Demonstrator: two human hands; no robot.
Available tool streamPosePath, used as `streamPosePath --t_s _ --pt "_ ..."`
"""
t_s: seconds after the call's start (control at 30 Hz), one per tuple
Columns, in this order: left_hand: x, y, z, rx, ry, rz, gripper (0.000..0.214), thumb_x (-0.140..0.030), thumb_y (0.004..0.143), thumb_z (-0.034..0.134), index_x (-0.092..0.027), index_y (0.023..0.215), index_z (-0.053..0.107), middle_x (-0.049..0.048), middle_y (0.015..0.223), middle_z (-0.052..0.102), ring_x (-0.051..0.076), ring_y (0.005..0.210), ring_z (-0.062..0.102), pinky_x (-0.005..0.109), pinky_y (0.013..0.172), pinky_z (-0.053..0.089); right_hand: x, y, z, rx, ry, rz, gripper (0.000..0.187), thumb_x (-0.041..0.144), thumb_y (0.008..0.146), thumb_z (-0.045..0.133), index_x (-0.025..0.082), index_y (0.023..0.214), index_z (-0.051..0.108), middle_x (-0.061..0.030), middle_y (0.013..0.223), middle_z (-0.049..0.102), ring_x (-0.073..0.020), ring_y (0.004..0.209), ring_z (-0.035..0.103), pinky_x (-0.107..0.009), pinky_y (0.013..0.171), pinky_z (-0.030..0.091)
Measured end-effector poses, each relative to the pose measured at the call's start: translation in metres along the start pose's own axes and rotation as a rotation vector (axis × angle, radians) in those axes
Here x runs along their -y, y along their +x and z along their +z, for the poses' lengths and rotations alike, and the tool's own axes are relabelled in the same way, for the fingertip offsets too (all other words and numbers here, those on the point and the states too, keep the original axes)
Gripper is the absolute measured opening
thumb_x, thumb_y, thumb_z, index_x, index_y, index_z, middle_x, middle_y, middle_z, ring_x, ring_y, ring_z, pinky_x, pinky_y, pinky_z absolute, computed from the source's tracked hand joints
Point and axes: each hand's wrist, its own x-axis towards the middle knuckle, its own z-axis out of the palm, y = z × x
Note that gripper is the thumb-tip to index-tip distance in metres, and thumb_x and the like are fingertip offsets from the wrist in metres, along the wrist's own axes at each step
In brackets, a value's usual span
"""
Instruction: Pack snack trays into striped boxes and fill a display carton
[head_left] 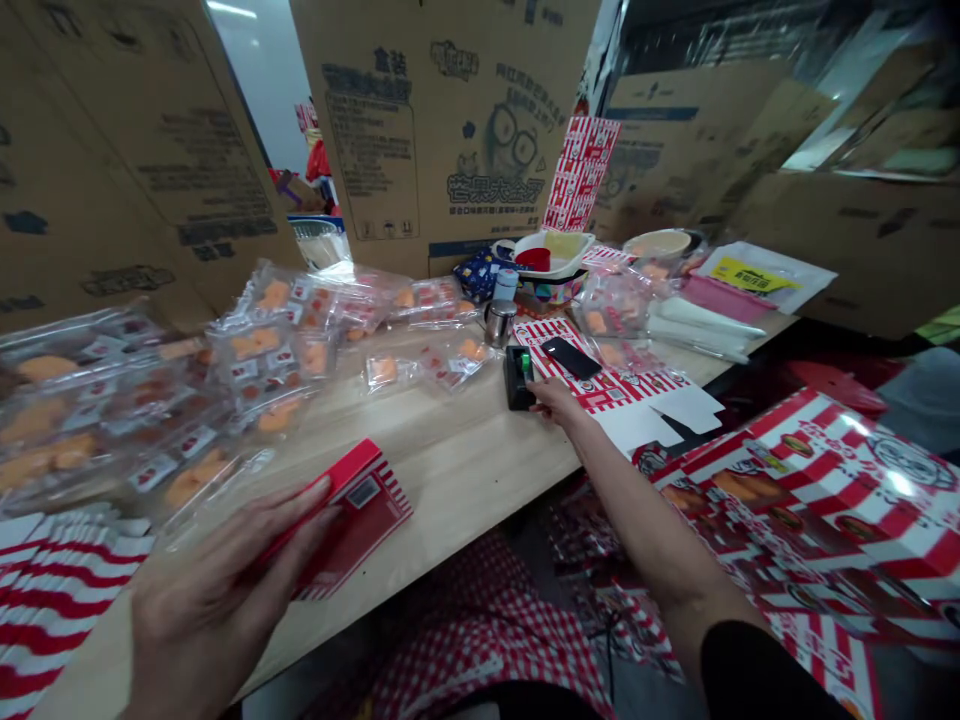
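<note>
My left hand [217, 590] lies on a red and white striped carton [352, 515] at the near edge of the wooden table [457, 450], fingers stretched along its top and gripping it. My right hand [553, 400] reaches across the table and touches a small black device with a green light [519, 375]; its fingers curl around the device's near side. A black phone [571, 357] lies just right of it on flat striped cartons [600, 385].
Several clear packs of orange food [255, 370] cover the table's left half. Flat striped cartons [45, 590] are stacked at the near left, filled striped boxes [825, 480] at the right. Bowls [555, 255], a metal cup [499, 322] and large cardboard boxes [442, 120] stand behind.
</note>
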Motion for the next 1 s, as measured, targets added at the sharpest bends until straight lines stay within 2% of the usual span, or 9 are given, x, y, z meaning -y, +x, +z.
streamPosePath --t_s 0.13,0.3,0.37,0.47,0.6,0.7,0.87,1.0 --pt "-0.010 0.005 0.023 0.041 0.070 0.121 0.027 -0.041 0.087 0.070 -0.037 0.114 0.074 -0.0036 0.108 0.078 0.024 0.088 0.075 0.035 0.086 0.059 -0.002 0.009 0.002 0.069 0.063 0.060 0.033 0.036 0.099 0.062 0.015 0.124 0.060 -0.0084 0.116 0.065 -0.0192 0.094 0.067 -0.037 0.080 0.059" --pt "0.000 0.006 0.027 0.075 0.123 0.197 0.026 -0.038 0.092 0.065 -0.034 0.116 0.072 -0.0026 0.111 0.077 0.019 0.087 0.074 0.028 0.083 0.056 -0.002 0.013 0.003 0.180 0.176 0.084 0.028 0.033 0.099 0.062 0.014 0.120 0.061 -0.0061 0.105 0.067 -0.0154 0.083 0.068 -0.031 0.070 0.060" --pt "0.002 0.004 0.027 0.080 0.134 0.207 0.026 -0.037 0.093 0.064 -0.033 0.118 0.071 -0.0020 0.112 0.076 0.019 0.089 0.074 0.027 0.084 0.056 -0.004 0.013 -0.006 0.222 0.217 0.079 0.021 0.028 0.097 0.063 0.013 0.112 0.062 -0.0042 0.095 0.068 -0.0146 0.072 0.068 -0.029 0.063 0.060" --pt "-0.002 0.000 0.026 0.064 0.129 0.206 0.026 -0.034 0.091 0.066 -0.033 0.117 0.071 -0.0024 0.112 0.076 0.018 0.090 0.073 0.027 0.089 0.055 -0.009 0.014 -0.028 0.284 0.263 0.055 0.016 0.023 0.087 0.073 0.014 0.096 0.063 -0.0030 0.083 0.068 -0.0180 0.061 0.070 -0.031 0.056 0.060" --pt "-0.011 -0.004 0.027 0.038 0.104 0.195 0.031 -0.027 0.089 0.069 -0.036 0.118 0.071 -0.0044 0.109 0.076 0.018 0.087 0.073 0.028 0.088 0.055 -0.017 0.010 -0.052 0.343 0.314 0.004 0.019 0.018 0.076 0.078 0.015 0.087 0.063 -0.0048 0.079 0.069 -0.0233 0.062 0.072 -0.034 0.055 0.060" --pt "-0.013 -0.006 0.027 0.034 0.087 0.191 0.032 -0.026 0.089 0.069 -0.037 0.119 0.071 -0.0047 0.110 0.076 0.019 0.087 0.072 0.029 0.088 0.056 -0.029 0.002 -0.045 0.279 0.351 -0.032 0.014 0.013 0.073 0.075 0.014 0.079 0.063 -0.0062 0.076 0.068 -0.0208 0.064 0.071 -0.032 0.060 0.060" --pt "-0.012 -0.005 0.029 0.043 0.120 0.176 0.029 -0.025 0.090 0.069 -0.032 0.117 0.071 0.0000 0.111 0.074 0.018 0.088 0.071 0.030 0.084 0.056 -0.055 -0.011 -0.011 0.039 0.401 -0.110 0.017 0.012 0.068 0.068 0.019 0.066 0.053 -0.0006 0.066 0.062 -0.0161 0.070 0.066 -0.028 0.070 0.059" --pt "-0.017 -0.006 0.034 -0.018 0.088 0.207 0.023 -0.017 0.086 0.072 -0.026 0.108 0.072 0.0036 0.106 0.072 0.017 0.090 0.070 0.028 0.079 0.056 -0.063 -0.025 -0.007 -0.040 0.346 -0.179 0.016 0.015 0.060 0.069 0.019 0.061 0.053 0.0019 0.061 0.059 -0.0159 0.069 0.061 -0.026 0.068 0.054"
